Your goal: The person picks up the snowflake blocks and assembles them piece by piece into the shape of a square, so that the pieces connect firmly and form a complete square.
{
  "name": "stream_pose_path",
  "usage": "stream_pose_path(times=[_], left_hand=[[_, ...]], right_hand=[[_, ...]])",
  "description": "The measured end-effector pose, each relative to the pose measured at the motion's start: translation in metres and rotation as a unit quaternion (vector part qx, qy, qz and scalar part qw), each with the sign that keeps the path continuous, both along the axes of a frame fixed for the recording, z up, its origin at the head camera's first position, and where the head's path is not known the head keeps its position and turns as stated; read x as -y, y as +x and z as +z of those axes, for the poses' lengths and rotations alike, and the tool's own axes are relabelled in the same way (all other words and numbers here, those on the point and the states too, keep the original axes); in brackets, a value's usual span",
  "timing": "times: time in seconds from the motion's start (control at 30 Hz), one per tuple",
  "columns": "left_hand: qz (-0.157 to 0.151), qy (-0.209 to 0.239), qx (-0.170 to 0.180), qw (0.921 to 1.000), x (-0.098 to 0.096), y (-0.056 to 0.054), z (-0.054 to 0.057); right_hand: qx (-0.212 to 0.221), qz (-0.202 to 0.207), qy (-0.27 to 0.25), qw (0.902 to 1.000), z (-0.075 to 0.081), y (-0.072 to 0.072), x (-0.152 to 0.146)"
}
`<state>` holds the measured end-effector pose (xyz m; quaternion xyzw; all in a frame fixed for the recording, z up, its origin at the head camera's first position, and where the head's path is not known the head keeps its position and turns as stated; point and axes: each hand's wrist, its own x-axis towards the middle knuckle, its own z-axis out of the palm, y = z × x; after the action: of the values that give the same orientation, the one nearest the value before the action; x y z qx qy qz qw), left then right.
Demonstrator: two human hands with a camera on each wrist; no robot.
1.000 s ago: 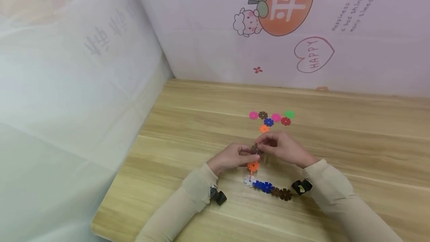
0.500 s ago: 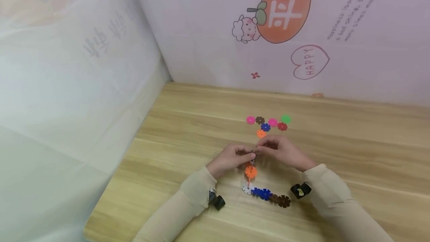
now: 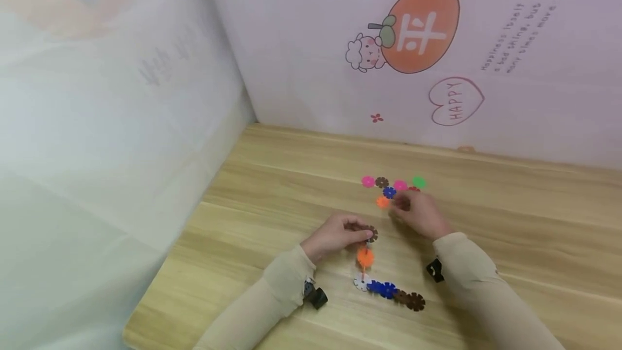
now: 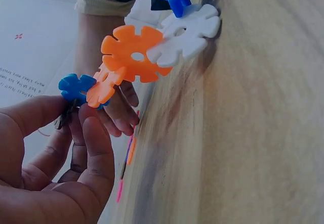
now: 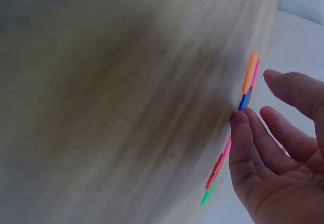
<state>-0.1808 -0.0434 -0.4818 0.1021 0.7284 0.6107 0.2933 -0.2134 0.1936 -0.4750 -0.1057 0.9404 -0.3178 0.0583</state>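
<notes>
My left hand (image 3: 335,236) pinches a brown notched plastic disc (image 3: 372,233) between thumb and fingers. That disc ends a chain of interlocked discs. In the left wrist view a blue disc (image 4: 76,86) follows it, then orange discs (image 4: 134,54) and a white disc (image 4: 187,34). From the white one, blue discs (image 3: 387,290) and brown discs (image 3: 415,302) run rightward along the table. My right hand (image 3: 423,215) reaches over loose discs, thumb and fingers apart with nothing between them. Its fingertips come close to a loose blue disc (image 3: 389,192) and orange disc (image 3: 382,202).
Other loose discs lie flat behind: pink (image 3: 368,181), brown (image 3: 382,182), another pink (image 3: 400,185) and green (image 3: 419,182). A red disc (image 3: 414,189) is partly covered by the right hand. A printed curtain (image 3: 311,69) hangs behind the wooden table (image 3: 233,263).
My right hand has left the held end of the chain and moved back and right to the loose discs. The left hand stays at the chain, the brown disc now showing in its fingers.
</notes>
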Motion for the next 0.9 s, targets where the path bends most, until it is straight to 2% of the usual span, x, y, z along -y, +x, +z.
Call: stream_pose_path(times=[0.23,0.53,0.67,0.77,0.9], left_hand=[[0.005,-0.017,-0.007,0.9998,-0.001,0.001,0.001],[0.003,-0.007,0.002,1.0000,-0.004,-0.002,0.002],[-0.001,-0.009,0.002,1.0000,-0.006,-0.003,0.002],[-0.002,-0.015,-0.004,0.9999,-0.005,-0.002,0.002],[-0.004,-0.017,-0.012,0.9998,-0.005,-0.002,0.000]], right_hand=[[0.008,-0.024,0.015,0.9996,-0.002,-0.012,0.014],[-0.011,-0.013,0.055,0.9983,0.000,-0.018,0.021],[-0.001,0.001,0.032,0.9995,0.002,-0.010,0.015],[0.016,0.010,0.000,0.9998,0.003,0.001,0.011],[0.032,0.002,-0.036,0.9988,0.002,0.019,0.004]])
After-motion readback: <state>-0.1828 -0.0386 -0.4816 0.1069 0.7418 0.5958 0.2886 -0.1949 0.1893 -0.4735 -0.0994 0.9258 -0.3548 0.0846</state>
